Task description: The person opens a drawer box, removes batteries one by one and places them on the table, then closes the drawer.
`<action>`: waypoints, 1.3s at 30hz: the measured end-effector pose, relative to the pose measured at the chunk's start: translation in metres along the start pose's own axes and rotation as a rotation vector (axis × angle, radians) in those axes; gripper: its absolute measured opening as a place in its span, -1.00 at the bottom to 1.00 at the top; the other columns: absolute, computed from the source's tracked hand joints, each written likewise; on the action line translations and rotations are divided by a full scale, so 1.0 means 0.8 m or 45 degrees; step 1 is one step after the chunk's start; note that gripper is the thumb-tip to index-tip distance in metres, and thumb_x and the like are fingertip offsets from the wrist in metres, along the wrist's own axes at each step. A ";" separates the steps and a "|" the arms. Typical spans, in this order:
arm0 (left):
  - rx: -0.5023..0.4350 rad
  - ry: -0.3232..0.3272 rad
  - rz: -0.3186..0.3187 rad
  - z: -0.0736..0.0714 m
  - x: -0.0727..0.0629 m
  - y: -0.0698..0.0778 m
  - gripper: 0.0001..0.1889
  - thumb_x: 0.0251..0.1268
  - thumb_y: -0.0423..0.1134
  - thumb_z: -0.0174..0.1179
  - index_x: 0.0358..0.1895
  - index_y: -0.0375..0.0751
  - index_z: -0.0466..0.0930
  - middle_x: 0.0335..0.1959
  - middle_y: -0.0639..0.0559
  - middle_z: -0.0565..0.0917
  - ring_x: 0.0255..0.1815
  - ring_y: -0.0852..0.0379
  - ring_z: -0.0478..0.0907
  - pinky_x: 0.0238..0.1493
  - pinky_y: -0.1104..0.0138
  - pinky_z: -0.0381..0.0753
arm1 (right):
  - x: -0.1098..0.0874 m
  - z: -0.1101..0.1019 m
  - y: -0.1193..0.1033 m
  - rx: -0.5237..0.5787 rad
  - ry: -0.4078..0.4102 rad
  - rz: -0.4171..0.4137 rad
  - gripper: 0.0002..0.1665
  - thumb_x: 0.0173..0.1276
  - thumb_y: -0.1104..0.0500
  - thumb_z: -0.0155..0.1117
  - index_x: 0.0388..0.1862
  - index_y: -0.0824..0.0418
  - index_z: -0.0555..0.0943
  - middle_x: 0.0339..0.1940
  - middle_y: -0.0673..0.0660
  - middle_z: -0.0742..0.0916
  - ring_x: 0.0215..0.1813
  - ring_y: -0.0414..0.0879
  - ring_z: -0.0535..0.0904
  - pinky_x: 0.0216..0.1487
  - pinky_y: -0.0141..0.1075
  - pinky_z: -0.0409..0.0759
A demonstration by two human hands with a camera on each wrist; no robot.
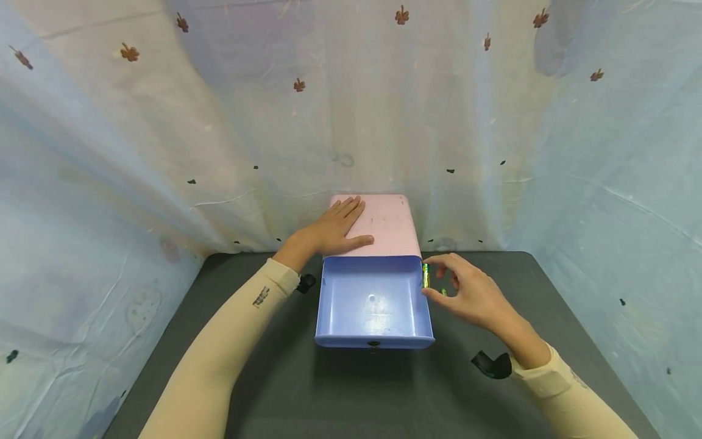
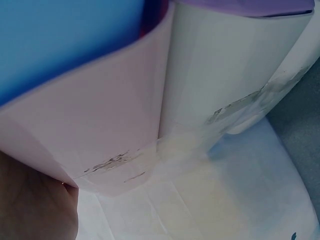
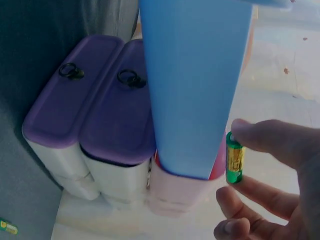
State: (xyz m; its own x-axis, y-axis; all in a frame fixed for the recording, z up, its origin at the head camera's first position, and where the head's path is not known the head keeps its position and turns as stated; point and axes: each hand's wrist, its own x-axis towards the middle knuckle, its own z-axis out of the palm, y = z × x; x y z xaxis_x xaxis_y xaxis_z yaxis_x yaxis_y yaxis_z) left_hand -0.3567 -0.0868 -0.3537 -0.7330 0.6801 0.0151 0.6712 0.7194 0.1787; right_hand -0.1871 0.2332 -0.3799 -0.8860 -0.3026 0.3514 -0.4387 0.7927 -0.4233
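Note:
A drawer cabinet with a pink top casing (image 1: 390, 224) stands near the back curtain. Its blue drawer (image 1: 362, 305) is pulled out toward me, and nothing lies in it. Fingers spread, my left hand (image 1: 336, 230) rests on the pink top; only part of that hand (image 2: 37, 205) shows in the left wrist view. Beside the drawer's right wall, my right hand (image 1: 474, 291) pinches a small green and gold battery (image 3: 235, 159) end to end between thumb and a finger. On the table lies another green battery (image 3: 8, 226), right of the cabinet.
Below the blue drawer, two purple-fronted drawers (image 3: 117, 110) with dark ring pulls are closed in whitish casings. A dark grey table (image 1: 263, 390) carries the cabinet. Pale patterned curtain (image 1: 362, 122) encloses the back and sides.

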 end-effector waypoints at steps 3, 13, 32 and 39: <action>-0.001 -0.002 0.001 0.001 0.000 -0.001 0.11 0.56 0.56 -0.21 0.79 -0.17 -0.34 0.82 -0.10 -0.32 0.81 0.01 -0.45 0.76 0.11 -0.47 | -0.001 -0.002 0.006 0.011 -0.005 -0.019 -0.39 0.36 -0.05 0.63 0.31 0.07 0.64 -0.14 -0.09 0.62 -0.31 -0.15 0.42 -0.39 -0.31 0.36; 0.008 0.000 -0.010 0.000 -0.001 0.001 0.08 0.59 0.50 -0.17 0.79 -0.17 -0.34 0.82 -0.08 -0.32 0.81 0.01 -0.45 0.76 0.11 -0.47 | -0.003 -0.001 0.033 0.053 -0.025 -0.091 -0.40 0.35 0.06 0.64 0.30 0.13 0.63 -0.18 -0.08 0.62 -0.37 -0.17 0.42 -0.41 -0.34 0.37; 0.014 0.005 -0.011 0.000 -0.002 0.003 0.07 0.60 0.50 -0.17 0.79 -0.17 -0.33 0.82 -0.09 -0.31 0.81 -0.01 -0.44 0.77 0.11 -0.46 | 0.001 0.015 0.102 0.068 -0.146 0.010 -0.44 0.44 0.03 0.56 0.33 0.15 0.62 -0.25 -0.05 0.65 -0.38 -0.17 0.44 -0.41 -0.33 0.38; 0.030 0.000 -0.015 0.000 -0.001 0.001 0.08 0.58 0.53 -0.21 0.79 -0.15 -0.35 0.82 -0.07 -0.32 0.81 0.00 -0.44 0.76 0.13 -0.46 | 0.005 0.027 0.129 0.055 -0.173 0.046 -0.43 0.43 0.04 0.57 0.32 0.15 0.62 -0.29 -0.09 0.61 -0.38 -0.22 0.43 -0.40 -0.32 0.39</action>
State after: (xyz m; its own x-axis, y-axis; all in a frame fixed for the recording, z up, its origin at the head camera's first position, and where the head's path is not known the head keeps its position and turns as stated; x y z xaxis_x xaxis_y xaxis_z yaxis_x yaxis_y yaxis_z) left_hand -0.3556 -0.0869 -0.3534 -0.7408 0.6716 0.0136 0.6650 0.7305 0.1554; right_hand -0.2389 0.3029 -0.4402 -0.9123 -0.3453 0.2204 -0.4095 0.7818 -0.4702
